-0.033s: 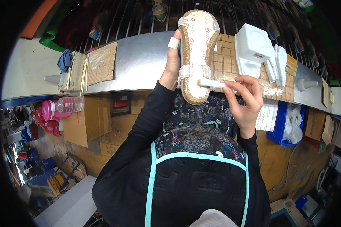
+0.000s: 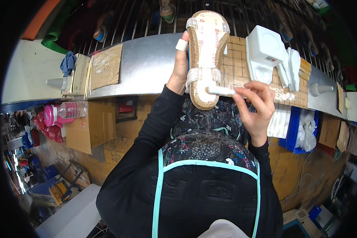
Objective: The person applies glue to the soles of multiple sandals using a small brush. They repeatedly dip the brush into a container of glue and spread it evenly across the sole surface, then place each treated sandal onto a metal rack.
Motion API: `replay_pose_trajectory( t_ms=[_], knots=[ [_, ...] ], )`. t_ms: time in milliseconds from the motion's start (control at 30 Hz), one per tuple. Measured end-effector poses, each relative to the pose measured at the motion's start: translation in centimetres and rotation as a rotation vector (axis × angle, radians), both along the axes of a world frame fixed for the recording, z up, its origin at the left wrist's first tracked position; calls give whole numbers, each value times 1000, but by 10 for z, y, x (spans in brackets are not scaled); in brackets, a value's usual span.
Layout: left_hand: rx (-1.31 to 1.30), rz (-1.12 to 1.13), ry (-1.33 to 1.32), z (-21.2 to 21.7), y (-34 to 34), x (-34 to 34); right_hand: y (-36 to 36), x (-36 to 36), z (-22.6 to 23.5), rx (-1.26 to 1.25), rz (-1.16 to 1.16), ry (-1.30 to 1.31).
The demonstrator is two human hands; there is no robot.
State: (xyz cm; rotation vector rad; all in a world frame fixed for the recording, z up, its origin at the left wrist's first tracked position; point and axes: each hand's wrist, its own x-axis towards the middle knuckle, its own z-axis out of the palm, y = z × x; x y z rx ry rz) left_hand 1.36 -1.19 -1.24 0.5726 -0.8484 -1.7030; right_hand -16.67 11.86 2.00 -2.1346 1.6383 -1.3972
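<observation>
My left hand (image 2: pixel 180 65) is closed around the left side of a sandal (image 2: pixel 205 51), which I hold sole up with its heel end toward me. The sole has a speckled brown, cork-like rim and a pale middle with red print, and two whitish straps wrap over it. A light band covers my left thumb. In my right hand (image 2: pixel 258 105), thumb and fingers pinch a slim white brush-like stick (image 2: pixel 221 91). Its tip rests on or just over the pale heel area, below the nearer strap. The bristles, if any, cannot be made out.
Right of the sandal, a white plastic container (image 2: pixel 264 45) stands on a cardboard sheet (image 2: pixel 235 59), with white sole-shaped pieces (image 2: pixel 293 67) beside it. A metal bench (image 2: pixel 146 59) runs across, before a rack of bars (image 2: pixel 142 23). A blue bin (image 2: pixel 289 135) sits below right.
The white stick's tip has shifted slightly toward me on the heel, and my right hand has moved a little left. My left hand and the sandal hold almost still.
</observation>
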Motion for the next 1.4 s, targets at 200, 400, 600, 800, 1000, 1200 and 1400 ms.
replay_pose_trajectory(
  t_ms=[200, 400, 600, 800, 1000, 1200, 1400],
  knots=[
    [21, 19, -51, 6, 6, 3, 14, -2, -3, 143, 224, -230],
    [-9, -92, -136, 0, 16, -11, -38, -5, -18, -20, -54, -299],
    [9, -149, -203, -12, 22, -16, -61, -20, -12, -110, -183, -166],
    [43, -112, -194, -18, 11, -12, -16, -15, -19, 134, 39, -229],
    [42, -60, -154, -15, 12, -21, -14, -13, -21, 47, -58, -220],
    [4, -123, -241, -15, 8, -10, -4, -17, -20, 134, 29, -104],
    [2, -135, -233, -22, 7, -10, -10, -23, -15, 231, 162, -377]
  ],
)
